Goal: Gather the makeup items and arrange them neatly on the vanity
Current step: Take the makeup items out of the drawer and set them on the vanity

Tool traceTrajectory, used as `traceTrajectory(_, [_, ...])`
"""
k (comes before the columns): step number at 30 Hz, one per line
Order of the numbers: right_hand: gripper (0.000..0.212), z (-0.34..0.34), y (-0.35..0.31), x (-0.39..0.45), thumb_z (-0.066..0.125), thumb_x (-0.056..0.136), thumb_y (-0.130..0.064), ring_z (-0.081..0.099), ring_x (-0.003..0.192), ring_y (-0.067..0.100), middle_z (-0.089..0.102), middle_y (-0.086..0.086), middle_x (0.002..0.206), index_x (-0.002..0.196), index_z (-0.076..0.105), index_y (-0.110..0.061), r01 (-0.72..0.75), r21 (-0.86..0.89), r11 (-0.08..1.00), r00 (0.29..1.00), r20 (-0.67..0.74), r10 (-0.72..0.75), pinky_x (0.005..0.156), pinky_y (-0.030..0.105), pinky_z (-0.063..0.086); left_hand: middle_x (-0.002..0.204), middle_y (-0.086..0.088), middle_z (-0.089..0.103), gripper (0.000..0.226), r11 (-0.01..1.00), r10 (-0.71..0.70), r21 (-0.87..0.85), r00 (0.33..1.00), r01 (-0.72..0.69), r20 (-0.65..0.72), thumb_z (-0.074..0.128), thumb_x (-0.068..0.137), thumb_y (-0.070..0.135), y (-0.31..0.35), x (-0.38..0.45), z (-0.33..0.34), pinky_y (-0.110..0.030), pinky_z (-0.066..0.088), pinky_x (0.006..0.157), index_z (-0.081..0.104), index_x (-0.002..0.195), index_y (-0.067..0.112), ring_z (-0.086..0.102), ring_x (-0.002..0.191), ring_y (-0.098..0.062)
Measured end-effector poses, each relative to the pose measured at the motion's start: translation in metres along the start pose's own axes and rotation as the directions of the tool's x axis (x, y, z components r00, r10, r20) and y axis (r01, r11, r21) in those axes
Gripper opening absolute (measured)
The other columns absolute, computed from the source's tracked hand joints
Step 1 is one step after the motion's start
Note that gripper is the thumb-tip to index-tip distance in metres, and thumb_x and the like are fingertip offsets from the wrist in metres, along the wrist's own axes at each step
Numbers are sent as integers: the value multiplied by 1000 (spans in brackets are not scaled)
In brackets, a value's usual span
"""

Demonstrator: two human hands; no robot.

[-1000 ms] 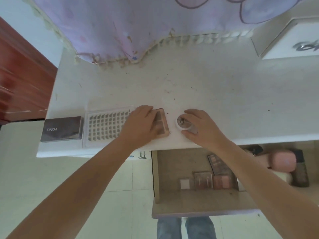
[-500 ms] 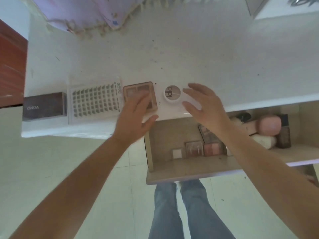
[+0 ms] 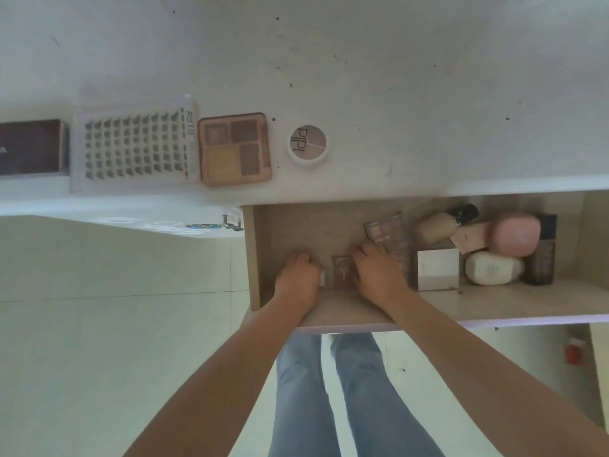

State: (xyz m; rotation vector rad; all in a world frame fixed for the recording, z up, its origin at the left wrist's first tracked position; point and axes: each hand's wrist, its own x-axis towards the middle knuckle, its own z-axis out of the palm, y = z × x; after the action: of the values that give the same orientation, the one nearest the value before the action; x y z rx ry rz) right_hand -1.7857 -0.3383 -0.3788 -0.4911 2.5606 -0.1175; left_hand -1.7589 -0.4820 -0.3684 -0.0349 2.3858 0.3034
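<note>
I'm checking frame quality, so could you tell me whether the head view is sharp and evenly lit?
Head view: soft overall; both hands, left and right, are blurred inside the drawer; daylight washes out the vanity top; wide-angle bending curves its front edge.

Upper left, a pink palette (image 3: 235, 149) is showing brown and yellow squares beside a white grid-patterned tray (image 3: 135, 145); blue jeans (image 3: 346, 397) are showing at the bottom.

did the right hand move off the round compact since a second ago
Yes. The right hand left the round compact on the vanity top and came down toward the person into the open drawer.
</note>
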Motion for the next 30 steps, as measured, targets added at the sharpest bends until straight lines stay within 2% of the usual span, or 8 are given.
traceTrajectory(7, [24,-13,6,1,51,88,-16,51,107,29,53,15,116,108,58,-6,68,117,991,992,97,-79,87,29,42,116,-10,60,27,998,-46,-39,999,46,21,40,93,10,-3,-9,-10,-34,47,88,58,113,14,58,105,-26])
traceTrajectory(10, [23,-44,14,-18,51,90,-22,57,98,23,61,9,110,108,59,-11,96,266,959,985,112,-130,82,26,42,117,-6,60,30,989,34,-143,995,-48,-94,41,94,15,-4,-29,-30,-27,42,88,55,121,17,56,105,-22])
traceTrajectory(14, [29,-118,33,-43,61,84,-17,56,92,15,62,0,101,112,61,-10,198,413,889,973,-195,-126,80,17,38,107,-4,63,35,917,120,-299,899,-262,-421,50,90,13,13,-52,-90,-23,38,80,51,125,12,57,98,-21])
traceTrajectory(18, [23,-203,55,-41,67,76,-10,51,70,-9,53,-23,75,84,54,-26,244,606,757,928,-373,0,59,-5,39,83,17,52,25,833,63,-399,782,-384,-620,58,84,13,37,-55,-167,-8,43,63,57,109,13,52,70,5])
traceTrajectory(21, [30,-232,72,-13,68,74,-6,50,65,-10,54,-22,69,71,53,-32,230,613,756,928,-372,18,58,-6,37,92,5,58,22,883,46,-363,826,-296,-562,59,85,12,52,-33,-199,-16,39,71,61,107,14,54,75,-11])
traceTrajectory(26, [26,-219,90,24,68,77,-6,54,67,1,56,-18,69,70,57,-28,197,578,792,976,-190,-104,57,1,39,119,-9,56,28,975,2,-209,940,-78,-340,51,90,11,68,-1,-202,-29,40,96,59,117,14,54,106,-24])
traceTrajectory(28, [14,-212,93,32,66,79,-10,53,71,1,59,-14,77,79,62,-23,195,532,824,974,-202,-100,61,-1,38,121,-9,52,31,985,-49,-173,948,-6,-315,48,91,9,71,6,-199,-35,42,97,57,120,16,52,110,-25])
traceTrajectory(30, [14,-206,92,38,61,84,-12,54,86,11,62,0,96,98,65,-13,181,416,891,962,-265,-72,74,8,35,123,-11,49,34,992,-92,-117,925,52,-369,46,89,5,76,7,-190,-34,41,94,54,121,12,51,111,-27])
